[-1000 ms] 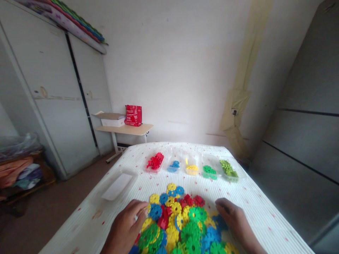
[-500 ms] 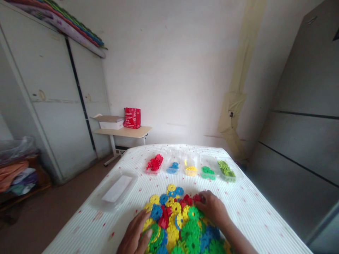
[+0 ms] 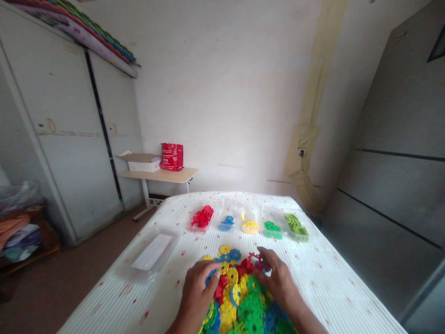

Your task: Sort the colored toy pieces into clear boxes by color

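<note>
A heap of flat toothed plastic discs (image 3: 243, 297) in red, yellow, blue and green lies on a white ribbed cloth (image 3: 333, 283) close in front of me. My left hand (image 3: 199, 292) rests on the heap's left side, fingers curled together over blue and yellow discs; what they grip is hidden. My right hand (image 3: 278, 280) is on the heap's far right, its fingertips pinched on a red disc (image 3: 256, 258). Beyond the heap stands a row of small clear trays: red pieces (image 3: 202, 217), blue (image 3: 226, 222), yellow (image 3: 250, 227), green (image 3: 272, 228), light green (image 3: 296, 225).
A larger clear tray (image 3: 151, 253) with a white bottom lies to the left on the cloth. Behind stand a small side table (image 3: 163, 175) with a red bag and a box, a white wardrobe at left, and a grey panel wall at right.
Both hands have moved inward and farther up the heap. The right hand has closed on a red disc at the heap's far edge; the left hand's fingers have moved onto the blue and yellow discs.
</note>
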`<state>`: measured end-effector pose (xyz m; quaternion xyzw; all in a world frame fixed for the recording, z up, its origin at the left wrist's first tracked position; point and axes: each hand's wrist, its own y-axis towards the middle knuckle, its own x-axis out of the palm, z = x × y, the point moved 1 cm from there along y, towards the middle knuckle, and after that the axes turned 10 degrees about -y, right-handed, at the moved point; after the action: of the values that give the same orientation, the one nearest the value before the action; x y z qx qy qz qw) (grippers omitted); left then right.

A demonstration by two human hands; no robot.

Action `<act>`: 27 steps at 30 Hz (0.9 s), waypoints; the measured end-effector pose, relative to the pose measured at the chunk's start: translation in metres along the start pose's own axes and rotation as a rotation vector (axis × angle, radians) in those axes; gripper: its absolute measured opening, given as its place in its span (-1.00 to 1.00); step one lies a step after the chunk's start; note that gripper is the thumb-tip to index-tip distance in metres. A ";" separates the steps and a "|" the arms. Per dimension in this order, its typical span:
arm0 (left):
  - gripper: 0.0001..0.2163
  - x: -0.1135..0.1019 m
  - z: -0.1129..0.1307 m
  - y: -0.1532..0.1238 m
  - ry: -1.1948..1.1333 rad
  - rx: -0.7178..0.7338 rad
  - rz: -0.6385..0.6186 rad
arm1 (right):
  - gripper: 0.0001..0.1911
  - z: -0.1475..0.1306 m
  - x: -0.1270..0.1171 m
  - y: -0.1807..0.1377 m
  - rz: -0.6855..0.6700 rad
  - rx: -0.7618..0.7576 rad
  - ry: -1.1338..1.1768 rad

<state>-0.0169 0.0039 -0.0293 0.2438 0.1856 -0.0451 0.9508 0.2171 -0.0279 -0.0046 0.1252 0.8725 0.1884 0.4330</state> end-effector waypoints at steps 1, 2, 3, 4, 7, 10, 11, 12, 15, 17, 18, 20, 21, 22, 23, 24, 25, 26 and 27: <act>-0.79 0.002 0.005 0.004 0.015 0.000 -0.010 | -0.54 -0.004 0.002 -0.002 -0.013 -0.001 0.009; -0.79 0.004 0.010 0.008 0.011 -0.023 -0.029 | -0.53 -0.008 0.003 -0.005 -0.032 -0.002 0.016; -0.79 0.007 0.014 0.011 -0.015 -0.062 -0.058 | -0.52 -0.011 0.005 -0.007 -0.056 -0.004 0.022; -0.79 0.011 0.018 0.013 -0.056 -0.109 -0.089 | -0.51 -0.015 0.006 -0.009 -0.080 -0.011 0.029; -0.77 0.022 0.024 0.018 -0.205 -0.228 -0.162 | -0.51 -0.024 0.009 -0.013 -0.134 -0.041 0.055; -0.71 0.030 0.026 0.017 -0.355 -0.314 -0.195 | -0.50 -0.030 0.012 -0.018 -0.172 -0.049 0.068; -0.71 0.031 0.027 0.016 -0.399 -0.343 -0.210 | -0.50 -0.032 0.013 -0.019 -0.185 -0.051 0.069; -0.72 0.031 0.027 0.014 -0.434 -0.367 -0.216 | -0.49 -0.032 0.013 -0.020 -0.195 -0.057 0.070; -0.76 0.022 0.027 0.015 -0.488 -0.427 -0.176 | -0.52 -0.033 0.010 -0.019 -0.194 -0.103 0.071; -0.77 0.010 0.024 0.024 -0.506 -0.456 -0.098 | -0.60 -0.031 0.004 -0.017 -0.154 -0.113 0.065; -0.76 0.002 0.023 0.031 -0.512 -0.461 -0.048 | -0.64 -0.029 0.001 -0.015 -0.126 -0.100 0.059; -0.76 -0.015 0.021 0.053 -0.503 -0.428 0.097 | -0.69 -0.025 -0.006 -0.011 -0.077 -0.054 0.041; -0.76 -0.024 0.020 0.066 -0.490 -0.389 0.164 | -0.69 -0.023 -0.008 -0.010 -0.061 -0.034 0.033; -0.75 -0.032 0.019 0.079 -0.458 -0.348 0.224 | -0.69 -0.022 -0.010 -0.009 -0.052 -0.024 0.024; -0.75 -0.039 0.017 0.092 -0.441 -0.330 0.248 | -0.70 -0.020 -0.010 -0.009 -0.047 -0.023 0.018; -0.76 -0.044 0.016 0.104 -0.429 -0.324 0.258 | -0.70 -0.019 -0.010 -0.008 -0.045 -0.028 0.012; -0.77 -0.049 0.014 0.114 -0.413 -0.324 0.265 | -0.70 -0.017 -0.010 -0.008 -0.041 -0.034 0.007; -0.77 -0.051 0.012 0.121 -0.394 -0.327 0.269 | -0.71 -0.015 -0.010 -0.009 -0.033 -0.038 0.003; -0.78 -0.053 0.010 0.126 -0.372 -0.329 0.272 | -0.71 -0.012 -0.010 -0.009 -0.020 -0.037 -0.001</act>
<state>-0.0403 0.1092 0.0552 0.0966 -0.0216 0.0696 0.9927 0.2126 -0.0423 0.0056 0.1083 0.8699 0.2002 0.4376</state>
